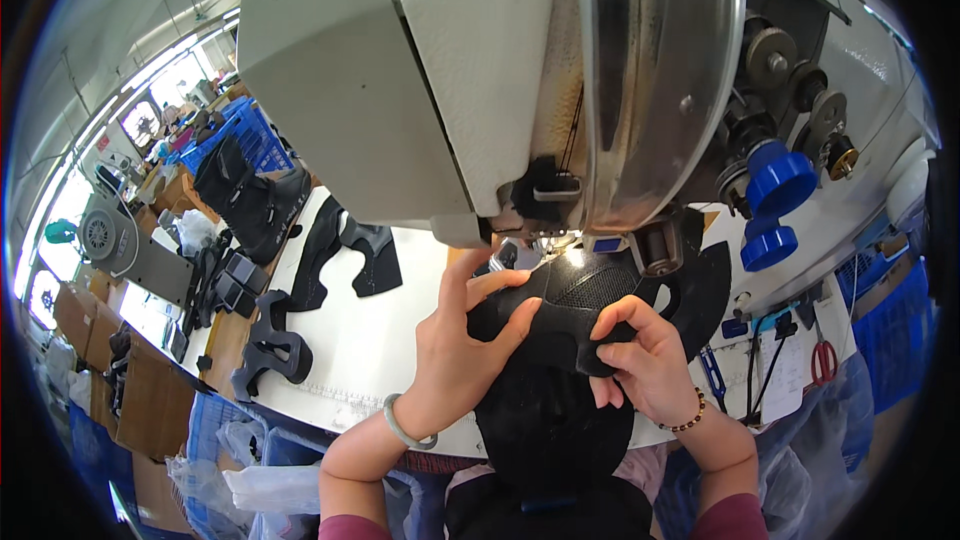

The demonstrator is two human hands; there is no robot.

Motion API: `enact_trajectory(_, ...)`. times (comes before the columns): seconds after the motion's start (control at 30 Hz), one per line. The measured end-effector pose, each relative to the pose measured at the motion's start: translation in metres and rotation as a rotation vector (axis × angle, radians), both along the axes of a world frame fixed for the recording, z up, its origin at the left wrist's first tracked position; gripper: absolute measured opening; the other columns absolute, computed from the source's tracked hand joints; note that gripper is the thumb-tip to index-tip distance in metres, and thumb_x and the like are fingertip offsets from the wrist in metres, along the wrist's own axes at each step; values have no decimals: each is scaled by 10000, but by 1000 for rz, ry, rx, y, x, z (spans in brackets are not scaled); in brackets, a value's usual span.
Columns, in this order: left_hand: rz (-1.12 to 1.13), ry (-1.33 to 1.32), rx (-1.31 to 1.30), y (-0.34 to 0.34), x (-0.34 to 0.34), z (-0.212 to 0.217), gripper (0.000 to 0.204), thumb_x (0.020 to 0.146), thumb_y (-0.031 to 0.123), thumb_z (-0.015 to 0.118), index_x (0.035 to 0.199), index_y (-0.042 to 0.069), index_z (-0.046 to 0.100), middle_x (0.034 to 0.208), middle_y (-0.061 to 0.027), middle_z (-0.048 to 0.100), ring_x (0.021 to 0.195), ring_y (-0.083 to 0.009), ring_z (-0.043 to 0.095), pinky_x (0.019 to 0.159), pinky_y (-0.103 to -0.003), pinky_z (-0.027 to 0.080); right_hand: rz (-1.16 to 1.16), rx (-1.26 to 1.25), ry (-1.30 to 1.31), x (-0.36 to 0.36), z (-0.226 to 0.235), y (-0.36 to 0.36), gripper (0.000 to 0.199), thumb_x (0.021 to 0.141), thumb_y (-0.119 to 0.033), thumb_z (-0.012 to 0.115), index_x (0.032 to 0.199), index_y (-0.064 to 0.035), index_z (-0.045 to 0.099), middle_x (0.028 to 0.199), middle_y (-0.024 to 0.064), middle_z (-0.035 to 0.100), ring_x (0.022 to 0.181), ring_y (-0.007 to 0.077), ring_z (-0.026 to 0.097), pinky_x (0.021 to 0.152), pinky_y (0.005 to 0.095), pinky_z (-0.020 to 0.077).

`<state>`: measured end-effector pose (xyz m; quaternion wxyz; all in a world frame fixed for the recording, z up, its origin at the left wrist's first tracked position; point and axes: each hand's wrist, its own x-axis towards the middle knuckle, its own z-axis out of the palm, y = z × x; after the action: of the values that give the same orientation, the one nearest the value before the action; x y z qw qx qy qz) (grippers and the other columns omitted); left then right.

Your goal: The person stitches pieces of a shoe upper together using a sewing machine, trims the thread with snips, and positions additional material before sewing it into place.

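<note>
A black shoe upper (592,288) with a mesh panel lies under the lit needle area of a large sewing machine (345,90). My left hand (452,352) holds its left side, with thumb and forefinger on the material near the needle. At the near right edge, my right hand (648,365) pinches the upper between thumb and forefinger; its other fingers curl below. The machine's head hides part of the stitching spot. More black material extends to the right, beside the machine's base.
Cut black shoe pieces (375,258) and a curved black piece (275,350) lie on the white table (345,340) at left. Red-handled scissors (823,362) and blue tweezers (713,376) are at right. Blue knobs (780,180) jut from the machine. Plastic-lined baskets (215,430) stand below the left edge.
</note>
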<state>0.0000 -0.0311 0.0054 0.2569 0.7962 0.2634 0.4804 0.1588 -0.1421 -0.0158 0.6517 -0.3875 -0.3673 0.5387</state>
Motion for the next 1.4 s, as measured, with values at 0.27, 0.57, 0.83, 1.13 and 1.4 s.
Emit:
enact_trajectory(0.27, 49, 84, -50, 5, 8, 11, 396, 736, 77, 741, 1037, 48, 485, 894, -57, 699, 752, -131, 660, 667, -230, 485, -29, -15, 106, 9, 10, 10, 119, 810, 17, 483, 927, 3, 464, 623, 113, 545, 420, 210, 560, 339, 242, 415)
enact_trajectory(0.57, 52, 62, 66, 6, 11, -4, 310, 746, 107, 745, 992, 46, 567, 929, -87, 657, 831, -230, 653, 690, -299, 512, 2, 49, -29, 21, 0, 15, 80, 817, 5, 509, 892, 31, 497, 615, 111, 540, 435, 208, 574, 345, 240, 418)
enact_trajectory(0.83, 32, 35, 269, 8, 15, -4, 181, 706, 10, 740, 865, 20, 654, 894, -102, 679, 793, -218, 659, 713, -280, 517, -6, 33, -16, 26, -1, 17, 79, 807, 0, 547, 878, 17, 519, 677, 113, 563, 422, 203, 564, 336, 247, 406)
enact_trajectory(1.13, -7, 5, 423, 16, 18, -21, 250, 740, 7, 722, 966, 2, 613, 970, -100, 501, 546, -121, 480, 491, -278, 412, 75, 59, -37, 36, -4, 30, 92, 866, -81, 539, 889, -26, 470, 591, 58, 524, 420, 126, 532, 355, 182, 361)
enact_trajectory(1.4, 26, 2, 426, 12, 19, -20, 215, 711, -44, 721, 908, 3, 648, 944, -102, 553, 527, -93, 479, 493, -229, 390, -103, 10, -208, 30, -4, 25, 134, 833, -40, 599, 913, -50, 492, 742, 62, 576, 371, 79, 447, 315, 200, 320)
